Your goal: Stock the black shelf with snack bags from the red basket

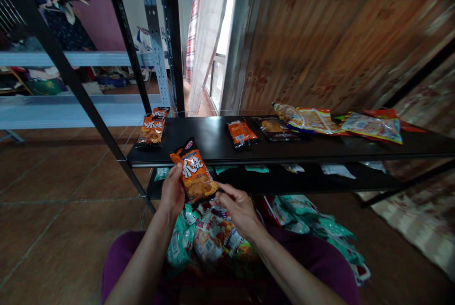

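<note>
An orange and black snack bag (196, 172) is held up in front of the shelf's front edge, tilted, its printed front facing me. My left hand (173, 190) grips its left side, with the thumb on the front. At the bag's lower right corner, my right hand (237, 207) pinches the edge between thumb and fingers. Similar orange bags (153, 127) stand at the left end of the black shelf (199, 129). Another orange bag (242, 133) lies further right on it. Below my hands, several mixed snack bags (213, 236) are heaped between my knees.
A dark brown bag (273, 128) and several colourful bags (371, 126) lie along the shelf's right part. Green packets (256, 169) rest on the lower shelf. More green bags (316, 224) pile up on the right. A black post (71, 72) rises at the left.
</note>
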`<action>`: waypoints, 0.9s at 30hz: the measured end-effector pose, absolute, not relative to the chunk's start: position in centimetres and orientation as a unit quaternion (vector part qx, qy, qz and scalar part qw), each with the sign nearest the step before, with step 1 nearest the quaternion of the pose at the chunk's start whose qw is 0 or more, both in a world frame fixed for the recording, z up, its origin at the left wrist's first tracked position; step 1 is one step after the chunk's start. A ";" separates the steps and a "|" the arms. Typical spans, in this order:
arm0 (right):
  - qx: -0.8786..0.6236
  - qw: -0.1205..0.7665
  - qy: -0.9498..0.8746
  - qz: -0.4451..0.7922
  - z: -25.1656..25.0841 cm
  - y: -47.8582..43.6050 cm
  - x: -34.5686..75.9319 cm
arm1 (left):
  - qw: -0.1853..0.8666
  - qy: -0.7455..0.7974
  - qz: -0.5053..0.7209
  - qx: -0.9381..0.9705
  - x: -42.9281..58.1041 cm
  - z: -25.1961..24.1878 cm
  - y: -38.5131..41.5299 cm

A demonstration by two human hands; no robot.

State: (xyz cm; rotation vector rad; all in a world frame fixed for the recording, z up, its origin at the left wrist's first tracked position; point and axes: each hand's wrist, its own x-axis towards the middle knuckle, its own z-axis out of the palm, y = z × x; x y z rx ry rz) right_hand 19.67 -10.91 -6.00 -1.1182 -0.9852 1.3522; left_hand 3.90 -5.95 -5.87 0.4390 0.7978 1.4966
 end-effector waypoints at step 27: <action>-0.438 0.438 -0.783 0.053 -8.2 -12.4 20.0 | 0.596 0.340 0.720 0.101 3.1 -2.9 -6.0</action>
